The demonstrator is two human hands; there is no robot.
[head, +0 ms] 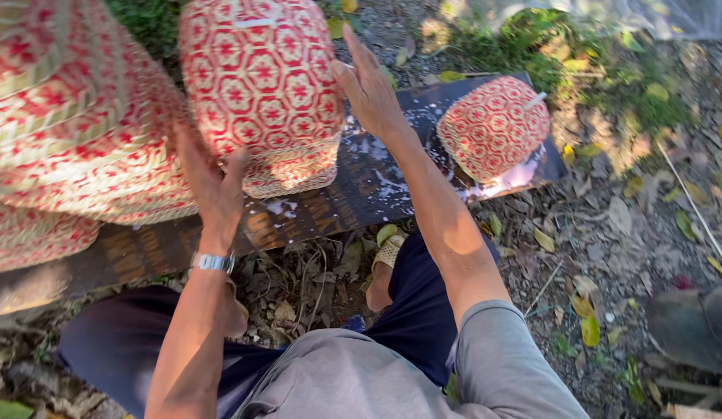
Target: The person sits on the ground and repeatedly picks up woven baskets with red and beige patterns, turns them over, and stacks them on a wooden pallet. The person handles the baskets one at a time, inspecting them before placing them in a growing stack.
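The red-and-cream basket [260,85] stands on the dark board [361,194], between both hands; the left hand [210,182] presses flat, fingers spread, against its lower left side; the right hand [369,85], fingers unclenched, touches its right edge; a smaller basket [493,128] sits well right; larger baskets [74,116] crowd just left.

left hand [210,182] – right hand [369,85] | flank woven basket [260,85] | on board [376,186]

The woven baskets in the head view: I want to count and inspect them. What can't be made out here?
- Large basket: cut off by the left edge.
- Middle basket: top cut off; sides partly covered by left hand and right hand.
- Small basket: underside hidden against the dark board.
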